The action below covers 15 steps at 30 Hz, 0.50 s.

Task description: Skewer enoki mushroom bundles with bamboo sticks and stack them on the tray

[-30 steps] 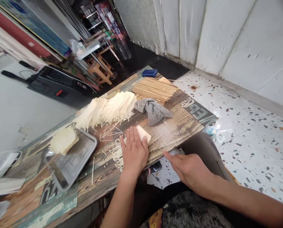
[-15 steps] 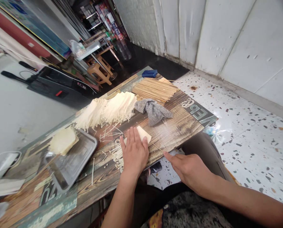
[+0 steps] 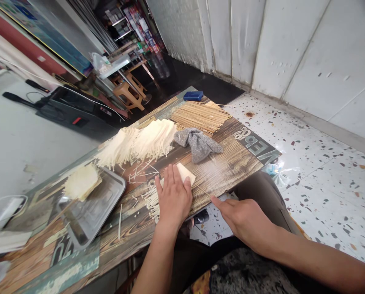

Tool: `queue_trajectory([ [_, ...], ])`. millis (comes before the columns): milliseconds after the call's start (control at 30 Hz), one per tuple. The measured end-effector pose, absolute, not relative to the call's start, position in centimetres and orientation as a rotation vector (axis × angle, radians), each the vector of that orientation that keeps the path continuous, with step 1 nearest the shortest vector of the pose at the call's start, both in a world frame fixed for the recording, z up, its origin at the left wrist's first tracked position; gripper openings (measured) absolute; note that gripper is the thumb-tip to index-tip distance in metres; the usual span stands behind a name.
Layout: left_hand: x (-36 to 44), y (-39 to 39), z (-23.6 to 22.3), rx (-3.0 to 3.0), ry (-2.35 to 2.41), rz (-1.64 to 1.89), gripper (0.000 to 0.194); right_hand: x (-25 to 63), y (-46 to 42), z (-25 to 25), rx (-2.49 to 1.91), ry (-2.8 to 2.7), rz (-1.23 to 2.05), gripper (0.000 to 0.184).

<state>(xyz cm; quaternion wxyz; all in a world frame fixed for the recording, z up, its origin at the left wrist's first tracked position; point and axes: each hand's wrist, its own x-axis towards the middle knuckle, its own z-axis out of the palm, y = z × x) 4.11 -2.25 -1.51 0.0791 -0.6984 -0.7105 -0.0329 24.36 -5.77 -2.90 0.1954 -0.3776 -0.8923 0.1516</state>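
My left hand (image 3: 174, 194) lies flat, fingers stretched, over a pale tofu-skin sheet (image 3: 185, 173) near the table's front edge. Thin enoki mushrooms (image 3: 151, 202) stick out from under its left side. My right hand (image 3: 239, 216) pinches the near end of a thin bamboo skewer (image 3: 202, 188), whose other end meets the sheet beside my left thumb; how deep it goes in is hidden. Behind, a row of enoki bundles (image 3: 139, 141) lies wrapped in the same pale sheets. A heap of loose skewers (image 3: 200, 116) rests toward the far end.
A crumpled grey cloth (image 3: 197, 143) lies between skewers and hands. On the left stands a metal tray (image 3: 108, 204) with stacked pale sheets (image 3: 82, 181). Loose mushroom stems (image 3: 142, 171) are scattered on the wooden table (image 3: 237, 159). A blue box (image 3: 193, 96) sits at the far corner.
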Motion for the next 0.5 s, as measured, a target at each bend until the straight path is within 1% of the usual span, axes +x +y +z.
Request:
queue_trajectory([
  [500, 4.19, -2.19, -1.6, -2.057, -2.125, -0.004, 0.059, 23.72, -5.45, -2.38, -1.08, -2.532, 0.514, 0.041],
])
